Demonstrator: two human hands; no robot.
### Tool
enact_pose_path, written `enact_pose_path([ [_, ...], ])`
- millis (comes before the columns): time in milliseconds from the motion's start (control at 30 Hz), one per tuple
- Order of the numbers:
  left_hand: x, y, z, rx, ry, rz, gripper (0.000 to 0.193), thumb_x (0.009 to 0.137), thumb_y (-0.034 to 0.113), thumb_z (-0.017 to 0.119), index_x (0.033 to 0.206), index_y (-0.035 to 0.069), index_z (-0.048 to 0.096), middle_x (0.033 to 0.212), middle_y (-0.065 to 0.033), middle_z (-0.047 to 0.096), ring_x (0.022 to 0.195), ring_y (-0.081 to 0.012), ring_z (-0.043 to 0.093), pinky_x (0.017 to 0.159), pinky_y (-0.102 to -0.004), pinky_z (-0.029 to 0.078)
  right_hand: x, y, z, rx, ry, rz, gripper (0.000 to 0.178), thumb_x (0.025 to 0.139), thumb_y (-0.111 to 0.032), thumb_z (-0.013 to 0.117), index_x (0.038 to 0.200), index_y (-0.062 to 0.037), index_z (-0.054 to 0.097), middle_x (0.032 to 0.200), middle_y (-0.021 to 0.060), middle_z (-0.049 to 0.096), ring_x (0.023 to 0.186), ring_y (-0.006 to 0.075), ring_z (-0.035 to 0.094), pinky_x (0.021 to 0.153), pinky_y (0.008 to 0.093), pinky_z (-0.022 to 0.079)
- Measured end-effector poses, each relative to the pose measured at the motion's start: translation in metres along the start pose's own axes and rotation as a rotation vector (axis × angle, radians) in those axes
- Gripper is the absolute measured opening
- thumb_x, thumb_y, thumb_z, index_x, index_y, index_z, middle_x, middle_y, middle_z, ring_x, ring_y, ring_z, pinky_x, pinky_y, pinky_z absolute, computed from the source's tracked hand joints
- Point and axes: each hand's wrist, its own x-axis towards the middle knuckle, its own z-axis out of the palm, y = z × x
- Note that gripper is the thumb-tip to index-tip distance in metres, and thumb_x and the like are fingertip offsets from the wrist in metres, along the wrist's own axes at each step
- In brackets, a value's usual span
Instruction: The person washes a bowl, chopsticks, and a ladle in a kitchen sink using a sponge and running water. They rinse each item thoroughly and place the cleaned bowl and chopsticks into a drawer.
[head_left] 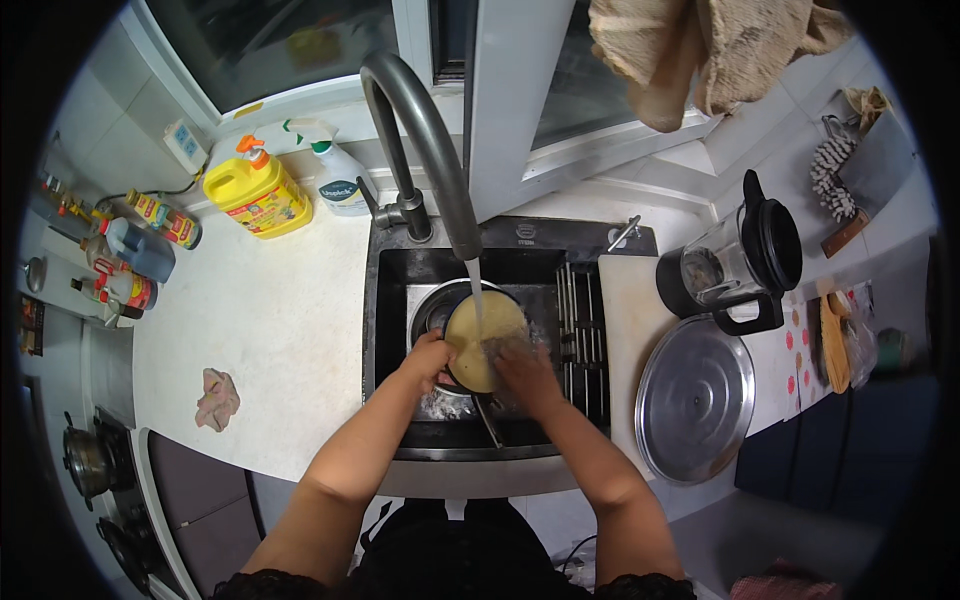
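Note:
Over the sink (390,440), my left hand (432,360) grips the left edge of a round, cream-coloured shallow pan (470,360) with a dark rim. Water from the grey tap (462,240) runs onto its face. Against the pan's right side lies my right hand (527,378), its fingers smeared by motion. Something greyish shows at those fingertips, too blurred to name. A dark handle (490,422) sticks out below the pan, toward me. Beneath the pan, a round metal pot (424,303) is partly hidden in the sink.
A metal rack (582,340) lines the sink's right side. Farther right are a large round lid (696,400) and a blender jug (725,265). Left stand a yellow jug (258,195), a spray bottle (340,185) and a crumpled cloth (216,400). Another cloth (715,55) hangs above.

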Motion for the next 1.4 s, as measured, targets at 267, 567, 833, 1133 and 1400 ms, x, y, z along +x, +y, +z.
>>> enact_pose_path([
  [267,-0.001,-0.049,0.054,-0.224,0.240,0.357,0.045,0.076,0.004,0.048,0.121,0.004,0.046,0.105,-0.0142,0.056,0.098,-0.0251,0.053,0.085,-0.0341,0.042,0.014,-0.059,0.001,0.405,0.081,0.376,0.026,0.067,-0.012,0.062,0.093,-0.0061,0.058,0.091,0.0103,0.061,0.085,0.0292,0.059,0.083,0.0402,0.045],
  [567,-0.019,0.017,0.039,0.329,0.135,-0.001,0.053,0.076,0.004,0.042,0.128,0.001,0.039,0.110,-0.0205,0.057,0.085,-0.0276,0.062,0.053,-0.0368,0.053,-0.011,0.012,-0.017,0.086,0.039,-0.074,0.033,0.067,-0.010,0.062,0.099,-0.0044,0.058,0.094,0.0147,0.062,0.087,0.0319,0.060,0.079,0.0404,0.047],
  [833,-0.013,-0.011,0.047,0.321,0.286,0.167,0.050,0.074,0.005,0.043,0.124,0.000,0.042,0.101,-0.0203,0.060,0.080,-0.0275,0.063,0.046,-0.0345,0.049,0.005,-0.053,0.006,0.444,0.186,0.322,0.028,0.068,-0.010,0.063,0.096,-0.0051,0.061,0.088,0.0139,0.063,0.082,0.0296,0.061,0.073,0.0412,0.048],
  [1133,-0.007,-0.015,0.031,0.394,0.287,0.142,0.062,0.073,0.005,0.050,0.133,-0.001,0.034,0.111,-0.0213,0.057,0.089,-0.0304,0.063,0.055,-0.0364,0.054,-0.009,-0.013,0.004,0.305,-0.023,0.025,0.023,0.067,-0.009,0.059,0.089,-0.0045,0.061,0.081,0.0117,0.059,0.079,0.0295,0.059,0.073,0.0422,0.047],
  [1400,-0.006,0.000,0.008,0.380,0.186,0.058,0.059,0.075,0.002,0.041,0.133,-0.002,0.032,0.091,-0.0205,0.061,0.048,-0.0284,0.060,0.031,-0.0342,0.039,0.001,-0.010,0.012,0.264,0.084,-0.129,0.020,0.078,-0.012,0.053,0.095,-0.0037,0.060,0.101,0.0119,0.063,0.098,0.0260,0.060,0.089,0.0383,0.044],
])
